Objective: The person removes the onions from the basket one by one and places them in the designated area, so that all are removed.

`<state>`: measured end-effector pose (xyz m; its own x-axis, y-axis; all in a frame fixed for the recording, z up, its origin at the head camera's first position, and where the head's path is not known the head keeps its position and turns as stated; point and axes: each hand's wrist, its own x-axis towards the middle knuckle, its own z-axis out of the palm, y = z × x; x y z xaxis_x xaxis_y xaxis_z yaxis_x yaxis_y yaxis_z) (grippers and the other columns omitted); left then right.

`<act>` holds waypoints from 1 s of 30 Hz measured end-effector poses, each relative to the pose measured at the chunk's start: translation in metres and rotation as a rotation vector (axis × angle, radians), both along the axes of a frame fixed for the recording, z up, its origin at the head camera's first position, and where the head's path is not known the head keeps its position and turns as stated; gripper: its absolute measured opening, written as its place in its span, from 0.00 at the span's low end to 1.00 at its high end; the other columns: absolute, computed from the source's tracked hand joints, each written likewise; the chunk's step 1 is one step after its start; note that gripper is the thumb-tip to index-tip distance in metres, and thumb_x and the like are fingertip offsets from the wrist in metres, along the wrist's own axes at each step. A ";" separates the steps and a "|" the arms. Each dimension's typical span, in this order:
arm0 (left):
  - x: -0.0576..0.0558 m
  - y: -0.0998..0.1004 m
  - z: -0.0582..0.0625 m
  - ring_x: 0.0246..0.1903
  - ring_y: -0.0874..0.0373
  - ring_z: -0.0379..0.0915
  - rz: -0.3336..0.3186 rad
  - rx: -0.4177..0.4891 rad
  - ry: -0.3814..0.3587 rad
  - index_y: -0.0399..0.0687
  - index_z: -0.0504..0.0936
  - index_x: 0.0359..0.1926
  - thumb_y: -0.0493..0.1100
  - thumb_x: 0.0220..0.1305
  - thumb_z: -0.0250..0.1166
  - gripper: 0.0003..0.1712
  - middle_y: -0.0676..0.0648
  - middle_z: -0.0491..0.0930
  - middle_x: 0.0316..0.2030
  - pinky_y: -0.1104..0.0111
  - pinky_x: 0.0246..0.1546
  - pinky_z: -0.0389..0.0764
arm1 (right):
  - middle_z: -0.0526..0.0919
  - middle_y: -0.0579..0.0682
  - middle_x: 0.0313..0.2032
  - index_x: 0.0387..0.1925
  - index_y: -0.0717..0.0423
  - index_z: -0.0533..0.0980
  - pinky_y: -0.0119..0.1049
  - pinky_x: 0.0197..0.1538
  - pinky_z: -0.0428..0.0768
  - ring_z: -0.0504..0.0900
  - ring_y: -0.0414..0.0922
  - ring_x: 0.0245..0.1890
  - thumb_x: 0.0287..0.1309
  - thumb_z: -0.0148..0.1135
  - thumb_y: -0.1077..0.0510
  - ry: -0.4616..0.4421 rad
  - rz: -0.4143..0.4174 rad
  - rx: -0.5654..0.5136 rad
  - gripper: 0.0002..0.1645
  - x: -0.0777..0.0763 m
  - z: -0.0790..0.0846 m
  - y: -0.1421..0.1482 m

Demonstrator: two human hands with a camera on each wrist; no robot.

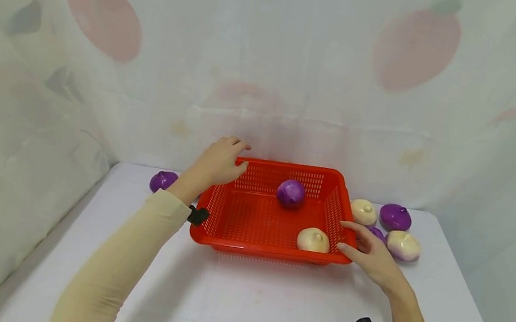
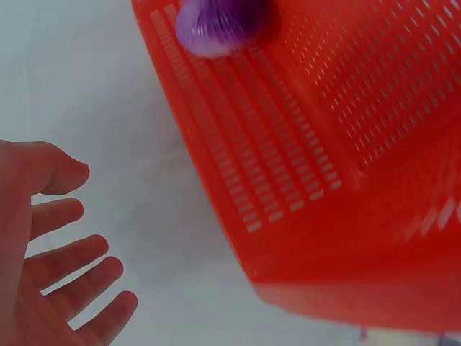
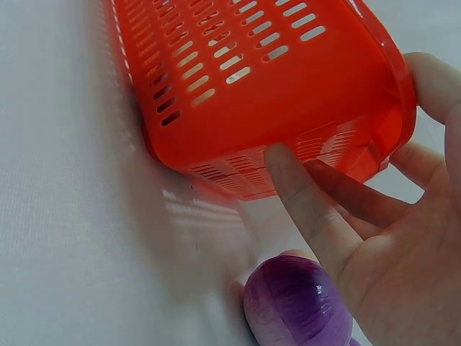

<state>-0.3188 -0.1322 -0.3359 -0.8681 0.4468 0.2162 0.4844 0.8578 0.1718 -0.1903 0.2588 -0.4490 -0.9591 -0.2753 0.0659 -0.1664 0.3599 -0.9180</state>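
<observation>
A red plastic basket [image 1: 258, 223] with slotted walls stands mid-table, holding a purple onion [image 1: 290, 193] near its back and a white onion [image 1: 313, 240] at the front right. My right hand [image 1: 377, 258] grips the basket's right rim. In the right wrist view, its thumb [image 3: 436, 86] is at the rim and fingers lie against the outer wall. My left hand [image 1: 221, 160] hovers by the back left corner, fingers loosely spread, holding nothing. The left wrist view shows this hand [image 2: 50, 267] apart from the basket wall.
Right of the basket lie a white onion [image 1: 363, 212], a purple onion [image 1: 395, 217], a purple-white onion [image 1: 403, 246] and a partly hidden purple one [image 1: 376, 234]. Another purple onion [image 1: 162, 182] is behind my left forearm. A patterned curtain [image 1: 274, 61] hangs behind the white table [image 1: 254, 308].
</observation>
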 end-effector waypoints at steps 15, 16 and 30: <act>-0.011 0.056 -0.018 0.61 0.45 0.70 -0.172 -0.114 0.096 0.44 0.76 0.64 0.47 0.71 0.61 0.24 0.42 0.74 0.61 0.54 0.64 0.71 | 0.70 0.65 0.68 0.72 0.58 0.66 0.26 0.53 0.77 0.73 0.63 0.64 0.68 0.66 0.51 -0.008 -0.016 0.000 0.36 -0.001 0.001 0.002; -0.012 0.060 -0.020 0.61 0.45 0.70 -0.181 -0.122 0.102 0.44 0.76 0.64 0.47 0.71 0.61 0.24 0.42 0.74 0.60 0.54 0.64 0.72 | 0.70 0.65 0.68 0.72 0.58 0.66 0.25 0.53 0.77 0.73 0.63 0.64 0.68 0.66 0.51 -0.008 -0.017 0.000 0.36 -0.001 0.001 0.003; -0.015 0.100 -0.045 0.63 0.46 0.65 -0.222 -0.298 0.013 0.50 0.74 0.67 0.48 0.72 0.61 0.25 0.45 0.71 0.62 0.52 0.64 0.71 | 0.69 0.66 0.68 0.72 0.58 0.66 0.26 0.53 0.77 0.73 0.63 0.64 0.68 0.66 0.51 -0.015 -0.014 -0.013 0.37 -0.001 -0.002 0.001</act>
<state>-0.3337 -0.0322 -0.3805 -0.7412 0.6687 0.0587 0.6645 0.7433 -0.0771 -0.1909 0.2598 -0.4506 -0.9638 -0.2608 0.0549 -0.1476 0.3506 -0.9248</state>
